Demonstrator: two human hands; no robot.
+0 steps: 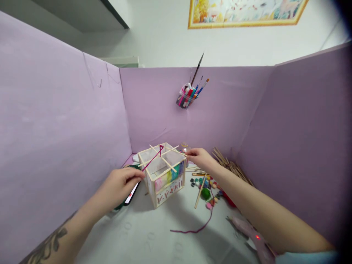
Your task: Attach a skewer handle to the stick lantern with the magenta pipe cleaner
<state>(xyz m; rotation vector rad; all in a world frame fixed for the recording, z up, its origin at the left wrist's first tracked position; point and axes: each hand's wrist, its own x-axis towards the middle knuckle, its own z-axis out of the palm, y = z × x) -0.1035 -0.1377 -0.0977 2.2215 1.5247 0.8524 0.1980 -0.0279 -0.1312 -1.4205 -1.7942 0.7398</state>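
A box-shaped frame of pale sticks [170,191] stands on the table, its sides filled with painted panels in rainbow colours and reddish marks. Two crossed thin sticks [167,164] lie over its open top. My left hand [121,185] is closed at the box's left side, pinching a magenta cord [150,161] that runs taut up to a loop above the crossing. At the far right corner my right hand [200,158] is closed on the end of a thin wooden stick [177,151], which points left toward the cord's loop. Its exact contact with the cord is unclear.
Small coloured pompoms [205,193] and a loose purple cord [192,231] lie right of the box. A pink glue gun [249,229] rests beneath my right forearm. A stick bundle [233,167] leans behind. A phone [132,194] lies left. A pen cup [187,97] hangs on the back panel.
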